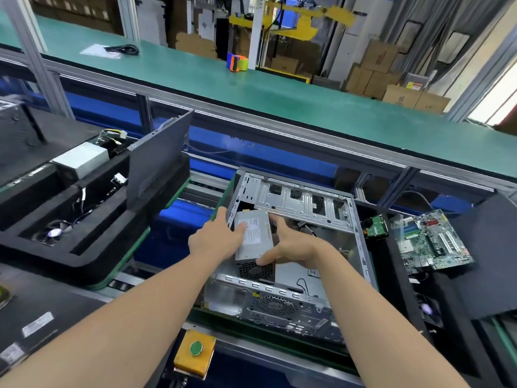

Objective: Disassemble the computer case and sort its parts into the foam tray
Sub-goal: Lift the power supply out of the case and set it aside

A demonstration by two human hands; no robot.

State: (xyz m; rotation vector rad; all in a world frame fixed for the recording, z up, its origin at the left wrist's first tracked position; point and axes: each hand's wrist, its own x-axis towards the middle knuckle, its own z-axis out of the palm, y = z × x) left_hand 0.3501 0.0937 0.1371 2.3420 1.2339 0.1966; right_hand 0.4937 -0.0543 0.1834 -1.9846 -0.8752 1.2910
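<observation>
An open grey computer case lies on its side in front of me. Inside its left end sits a silver power supply with a label on top and a black fan grille facing me. My left hand holds the supply's left side, thumb laid on the top. On the supply's right side my right hand grips it, thumb down at the front edge by the grille. A black foam tray stands to the left, holding another power supply, a fan, cables and an upright side panel.
A green motherboard and a small green board lie on black foam to the right, with a fan nearer me. A yellow box with a green button sits at the front edge. A green bench with a tape dispenser runs behind.
</observation>
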